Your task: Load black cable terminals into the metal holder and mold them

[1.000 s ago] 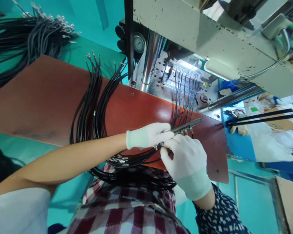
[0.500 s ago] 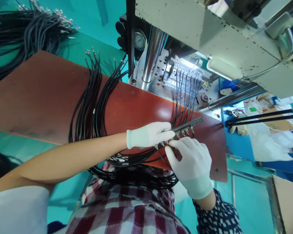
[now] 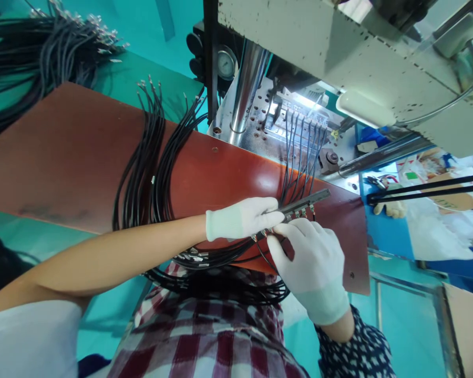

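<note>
Left hand [image 3: 242, 217]: gloved in white, lying flat across the brown tabletop [image 3: 74, 157], fingers stretched out and pressed on the near end of the dark bar [image 3: 304, 202].
Right hand [image 3: 308, 257]: gloved in white, fingers curled and pinched on a black wire [image 3: 265, 251] close to its metal tip, right at the bar's lower edge.
Bar: thin, dark, lying slanted on the tabletop near its right end; row of small metal wire tips along its lower side.
Wires at the bar [image 3: 299, 157]: several black strands running up from the bar into the lit opening of the machine [image 3: 299, 113].
Wire bundle [image 3: 150, 157]: thick black bunch draped over the middle of the tabletop, well left of the hands, looping down toward the plaid cloth [image 3: 205, 336].
Loose tips [image 3: 191, 257]: silver ends gathered just under the left wrist.
Further wires [image 3: 43, 58]: big black heap at far left, off the tabletop.
Gauge [image 3: 225, 64]: round dial beside the steel column [image 3: 244, 84].
</note>
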The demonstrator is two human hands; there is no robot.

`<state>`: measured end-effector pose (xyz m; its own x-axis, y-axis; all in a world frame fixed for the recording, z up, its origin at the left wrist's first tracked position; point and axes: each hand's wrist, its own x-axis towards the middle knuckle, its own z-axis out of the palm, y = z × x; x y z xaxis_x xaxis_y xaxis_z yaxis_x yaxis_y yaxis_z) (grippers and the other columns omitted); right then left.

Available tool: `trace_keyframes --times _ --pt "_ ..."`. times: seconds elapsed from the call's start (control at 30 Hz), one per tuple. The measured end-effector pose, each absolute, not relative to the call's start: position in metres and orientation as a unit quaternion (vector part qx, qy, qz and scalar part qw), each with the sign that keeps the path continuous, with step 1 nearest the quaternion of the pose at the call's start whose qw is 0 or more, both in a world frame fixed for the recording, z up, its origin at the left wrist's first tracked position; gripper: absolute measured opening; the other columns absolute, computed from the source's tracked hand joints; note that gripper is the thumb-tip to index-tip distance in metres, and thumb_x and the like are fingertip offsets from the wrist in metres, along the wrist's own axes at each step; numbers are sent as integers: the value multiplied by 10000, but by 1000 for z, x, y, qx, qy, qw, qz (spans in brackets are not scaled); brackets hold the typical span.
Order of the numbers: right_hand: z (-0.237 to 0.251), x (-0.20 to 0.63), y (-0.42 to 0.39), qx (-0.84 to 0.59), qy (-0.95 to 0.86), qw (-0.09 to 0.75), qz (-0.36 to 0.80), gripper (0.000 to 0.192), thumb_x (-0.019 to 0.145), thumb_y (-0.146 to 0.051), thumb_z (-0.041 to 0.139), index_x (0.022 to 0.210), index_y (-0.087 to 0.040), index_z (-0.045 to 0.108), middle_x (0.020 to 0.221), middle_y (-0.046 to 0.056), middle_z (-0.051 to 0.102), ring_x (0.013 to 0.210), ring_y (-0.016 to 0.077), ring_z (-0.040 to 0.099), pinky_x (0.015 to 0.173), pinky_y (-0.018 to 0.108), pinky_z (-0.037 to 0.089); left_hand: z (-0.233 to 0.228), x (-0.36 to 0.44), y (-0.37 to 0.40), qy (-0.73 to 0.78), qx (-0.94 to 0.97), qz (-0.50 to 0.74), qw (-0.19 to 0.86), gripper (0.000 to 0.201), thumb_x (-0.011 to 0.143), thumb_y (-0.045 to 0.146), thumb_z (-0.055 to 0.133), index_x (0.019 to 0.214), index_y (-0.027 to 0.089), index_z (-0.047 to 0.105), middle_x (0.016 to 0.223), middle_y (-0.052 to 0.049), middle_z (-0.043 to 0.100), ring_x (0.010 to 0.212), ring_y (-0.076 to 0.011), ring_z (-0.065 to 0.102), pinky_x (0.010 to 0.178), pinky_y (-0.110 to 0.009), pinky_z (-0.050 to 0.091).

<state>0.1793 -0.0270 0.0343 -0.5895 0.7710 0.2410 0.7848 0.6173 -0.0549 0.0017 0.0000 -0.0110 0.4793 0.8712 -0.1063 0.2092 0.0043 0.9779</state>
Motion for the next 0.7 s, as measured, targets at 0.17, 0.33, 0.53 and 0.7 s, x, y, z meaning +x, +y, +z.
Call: trace_keyframes --times 0.17,0.33,0.53,0.7 --pt "41 167 -43 -415 -905 95 -22 201 881 -316 619 721 -204 665 671 16 574 676 181 481 652 353 256 -10 2 0 429 652 294 551 354 961 432 412 718 180 360 668 59 334 628 -90 323 574 -248 295" --pt "22 153 -43 -435 -894 99 -49 172 795 -187 591 623 -203 591 676 31 572 672 185 448 645 361 237 -15 3 1 413 656 312 550 398 963 480 397 705 179 362 657 59 323 617 -92 310 573 -257 280" --pt "19 152 -43 -433 -894 116 -28 140 769 -170 585 642 -213 624 712 27 610 690 190 478 640 369 241 -14 4 1 419 648 320 550 402 957 479 408 695 175 375 658 54 341 622 -93 324 571 -242 290" --pt "47 195 1 -406 -905 125 9 148 930 -256 576 981 -266 714 951 -13 702 832 158 575 703 316 332 -3 1 -2 405 611 275 622 383 954 517 410 760 186 405 629 57 427 517 -78 410 488 -205 335"
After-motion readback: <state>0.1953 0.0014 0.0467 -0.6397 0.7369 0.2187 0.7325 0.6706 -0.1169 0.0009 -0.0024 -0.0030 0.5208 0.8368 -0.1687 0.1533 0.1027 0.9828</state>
